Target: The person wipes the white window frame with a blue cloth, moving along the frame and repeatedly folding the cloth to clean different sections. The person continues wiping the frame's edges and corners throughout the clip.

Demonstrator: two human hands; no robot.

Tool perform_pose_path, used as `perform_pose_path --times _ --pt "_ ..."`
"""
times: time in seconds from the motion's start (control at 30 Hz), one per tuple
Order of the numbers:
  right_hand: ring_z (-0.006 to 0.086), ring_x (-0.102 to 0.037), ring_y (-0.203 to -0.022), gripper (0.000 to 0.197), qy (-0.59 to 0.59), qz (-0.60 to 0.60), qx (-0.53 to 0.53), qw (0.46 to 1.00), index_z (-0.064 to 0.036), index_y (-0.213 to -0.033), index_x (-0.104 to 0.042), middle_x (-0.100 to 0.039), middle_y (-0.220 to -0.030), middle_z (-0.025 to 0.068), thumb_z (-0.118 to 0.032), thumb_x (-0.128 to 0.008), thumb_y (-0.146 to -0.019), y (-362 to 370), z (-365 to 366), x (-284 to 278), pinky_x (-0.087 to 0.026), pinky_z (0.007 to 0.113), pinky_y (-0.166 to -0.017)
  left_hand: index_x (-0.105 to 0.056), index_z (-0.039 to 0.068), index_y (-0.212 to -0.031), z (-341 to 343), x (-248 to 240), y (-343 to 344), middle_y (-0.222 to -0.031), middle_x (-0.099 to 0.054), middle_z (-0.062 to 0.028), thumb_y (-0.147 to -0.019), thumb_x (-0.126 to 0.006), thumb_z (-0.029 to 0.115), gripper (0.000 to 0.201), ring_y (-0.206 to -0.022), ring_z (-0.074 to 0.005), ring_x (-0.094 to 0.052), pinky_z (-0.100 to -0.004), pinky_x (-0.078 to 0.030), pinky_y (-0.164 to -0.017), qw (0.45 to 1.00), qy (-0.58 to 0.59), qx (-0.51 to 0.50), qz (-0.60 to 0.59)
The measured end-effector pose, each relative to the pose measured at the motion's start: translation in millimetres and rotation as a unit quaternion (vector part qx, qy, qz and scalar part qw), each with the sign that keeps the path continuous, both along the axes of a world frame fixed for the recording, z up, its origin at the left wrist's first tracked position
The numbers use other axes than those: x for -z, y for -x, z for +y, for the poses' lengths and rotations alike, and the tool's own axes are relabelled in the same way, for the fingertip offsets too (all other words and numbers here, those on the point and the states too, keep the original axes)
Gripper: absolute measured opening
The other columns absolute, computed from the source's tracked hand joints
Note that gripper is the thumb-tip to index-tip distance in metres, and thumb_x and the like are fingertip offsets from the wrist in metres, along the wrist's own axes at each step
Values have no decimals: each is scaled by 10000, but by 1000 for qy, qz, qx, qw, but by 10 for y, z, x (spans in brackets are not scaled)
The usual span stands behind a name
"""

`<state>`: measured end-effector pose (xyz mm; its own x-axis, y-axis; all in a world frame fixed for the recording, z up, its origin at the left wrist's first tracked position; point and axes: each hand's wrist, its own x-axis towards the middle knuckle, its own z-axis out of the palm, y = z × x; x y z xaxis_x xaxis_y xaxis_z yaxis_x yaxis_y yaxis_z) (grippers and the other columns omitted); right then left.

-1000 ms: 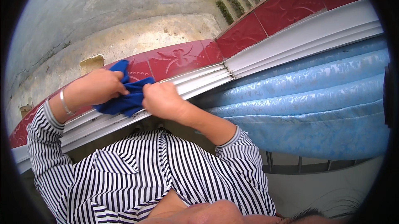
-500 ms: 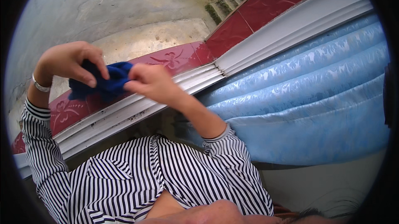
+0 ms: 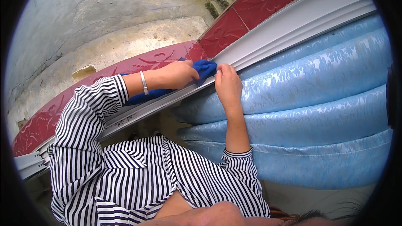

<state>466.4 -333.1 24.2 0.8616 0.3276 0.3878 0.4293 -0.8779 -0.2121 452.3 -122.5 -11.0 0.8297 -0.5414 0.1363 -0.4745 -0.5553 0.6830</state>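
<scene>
A dark blue cloth lies bunched along the window track, by the corner where the track meets the white window frame. My left hand, with a pale bangle at its wrist, is closed on the cloth from above. Part of the cloth trails behind that wrist, half hidden by my forearm. To the right, my right hand has its fingers curled in a pinch at the cloth's right end. Just what its fingertips grip is partly hidden.
Red embossed tiles edge the sill outside the track. A shiny light blue curtain hangs in folds at the right, close to my right forearm. Beyond the tiles lies concrete ground, and stone steps show at the top.
Both hands have moved right with the cloth, down from above the sill to the track's corner. My left arm now reaches across, and the cloth is lower and more stretched out.
</scene>
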Motion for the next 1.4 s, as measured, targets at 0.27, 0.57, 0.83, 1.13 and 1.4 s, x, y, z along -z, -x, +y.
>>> perform_pose_path --times 0.27,0.57,0.83,1.13,1.4 --pt "365 -667 -877 249 171 149 20 974 -81 -1037 -676 -684 -953 195 -166 -508 -875 -25 29 90 -533 470 -749 -730 91 -959 215 52 -41 -896 -605 -169 -821 -587 73 200 -892 -336 -600 -405 -490 -812 994 64 -77 -46" --pt "375 -686 -894 236 314 293 6 903 1 -894 -708 -697 -913 228 -122 -512 -846 -321 35 50 -545 451 -786 -720 82 -987 175 -46 -16 -896 -611 -143 -830 -606 76 194 -932 -321 -599 -390 -489 -837 996 61 -56 -36" --pt "77 -431 -431 805 -76 702 157 691 -156 -1525 54 -675 -745 160 -36 -409 -878 -599 4 5 -350 219 -410 -700 75 -1007 283 130 -85 -889 -580 -133 -850 -612 53 181 -865 -308 -585 -385 -481 -787 995 73 -24 -57" --pt "93 -549 -483 891 -116 707 114 688 -159 -1518 143 -674 -739 125 -23 -456 -872 -216 33 -19 -430 213 -420 -713 62 -969 597 -27 99 -894 -620 -159 -822 -597 56 187 -907 -322 -606 -379 -489 -838 999 38 4 3" --pt "189 -634 -540 838 -126 706 41 696 -22 -1501 96 -665 -741 177 -41 -468 -882 58 319 -31 -514 282 -455 -707 40 -953 1059 -225 273 -940 -659 -151 -807 -604 30 180 -915 -306 -619 -370 -493 -833 998 30 44 35"
